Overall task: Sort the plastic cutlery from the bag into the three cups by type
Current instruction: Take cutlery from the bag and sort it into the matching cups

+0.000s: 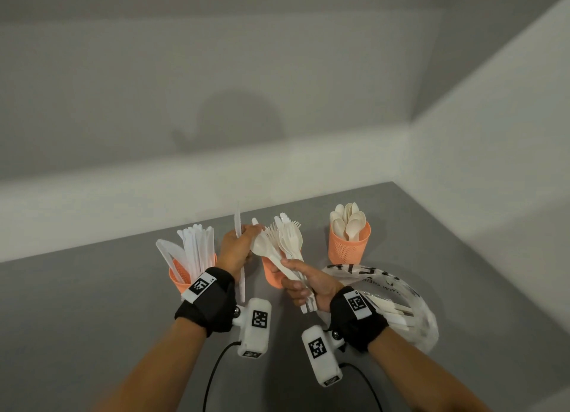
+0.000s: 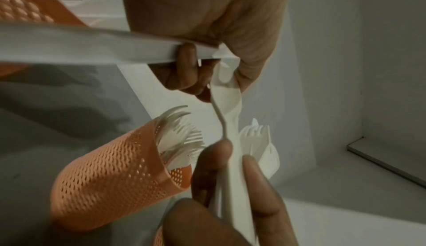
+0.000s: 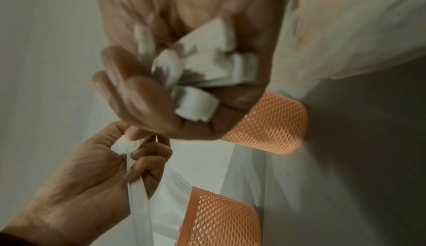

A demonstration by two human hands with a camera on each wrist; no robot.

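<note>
Grey bench (image 1: 92, 288) carries everything, set in a white-walled corner. Largest loose item: one clear plastic bag (image 1: 410, 300) with black print, lying just right of the right wrist, mouth toward the person, judged so the right hand can reach straight in. White handles show inside it; count unclear, so sorting isn't finished.

Three orange mesh cups in a row across the bench, one per type. Left cup (image 1: 179, 277) holds knives, roughly ten, too packed for an exact count. Middle cup (image 1: 273, 273) is mostly hidden behind the hands; the left wrist view shows forks inside, several. Right cup (image 1: 348, 246) holds spoons, about seven or eight bowls up.

Right hand (image 1: 308, 283) grips a mixed bundle (image 1: 285, 242) by the handles, fingers curled tight round it, heads fanned upward just above the middle cup. Likely fanned so types can be read and picked off. Forks, at least one spoon and one knife tip visible in it; total unclear.

Left hand (image 1: 236, 248) holds one knife (image 1: 238, 223) upright, fingers curled round its middle, while thumb and fingertips pinch the head of a piece in the bundle, looks like a spoon. Judged: parking the knife in the palm while pulling the next piece, then dropping each in its cup.
</note>
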